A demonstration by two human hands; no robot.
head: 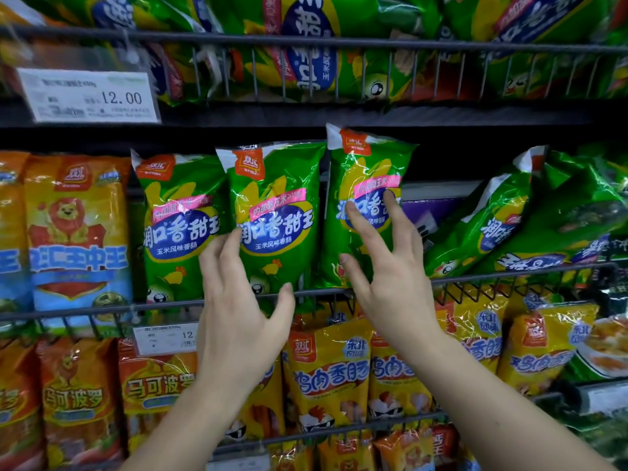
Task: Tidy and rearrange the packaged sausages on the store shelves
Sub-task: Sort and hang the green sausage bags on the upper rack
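Observation:
Three green corn-sausage packs stand upright behind the wire rail [170, 305] of the middle shelf: a left pack [176, 212], a middle pack [282, 205] and a right pack [360, 171]. My left hand [238, 300] is spread in front of the middle pack, its fingertips at the pack's lower left side. The straight fingers of my right hand [384, 263] lie flat against the front of the right pack. Neither hand grips anything. To the right, more green packs [492, 219] lie tipped over and leaning.
Orange lion-print packs [78, 232] fill the middle shelf's left end. Yellow chicken-sausage packs [329, 372] and orange packs [78, 396] stand on the shelf below. Green packs [306, 45] crowd the top shelf. A 12.00 price tag [88, 95] hangs at upper left.

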